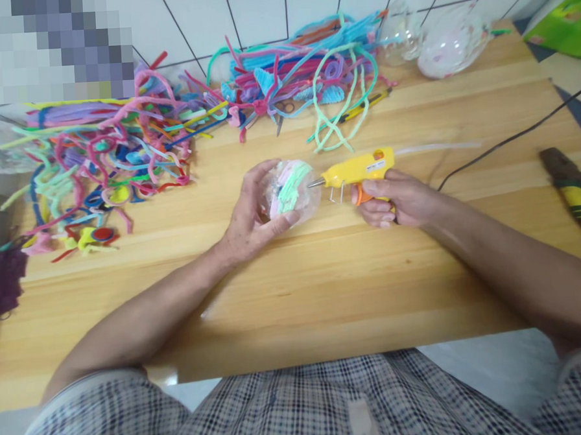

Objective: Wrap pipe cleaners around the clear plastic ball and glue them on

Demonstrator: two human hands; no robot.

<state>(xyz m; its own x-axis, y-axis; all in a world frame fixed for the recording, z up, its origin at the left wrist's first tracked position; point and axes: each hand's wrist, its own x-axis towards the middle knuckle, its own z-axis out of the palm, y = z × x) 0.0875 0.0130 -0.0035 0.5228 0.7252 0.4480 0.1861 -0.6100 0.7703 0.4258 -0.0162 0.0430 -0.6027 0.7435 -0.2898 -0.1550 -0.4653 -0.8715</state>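
Observation:
My left hand (251, 213) is wrapped round a clear round ball (305, 207) just above the wooden table. Strips of mint-green and pale lilac pipe cleaner (293, 186) show on the ball's upper side. In my right hand (391, 199) is a yellow hot glue gun (356, 168), with my fingers round its handle and at its orange trigger. The metal nozzle points left at the ball's right side; whether it touches cannot be made out. From the gun's rear a clear glue stick (437, 147) sticks out to the right.
Tangled coloured pipe cleaners (106, 143) cover the table's back left, with more bundles (302, 67) along the tiled wall. A yellow cutter knife (367, 104) lies beside them. Clear balls (451, 43) stand at the back right. Pliers (574, 196) and a black cord (500, 138) lie at right.

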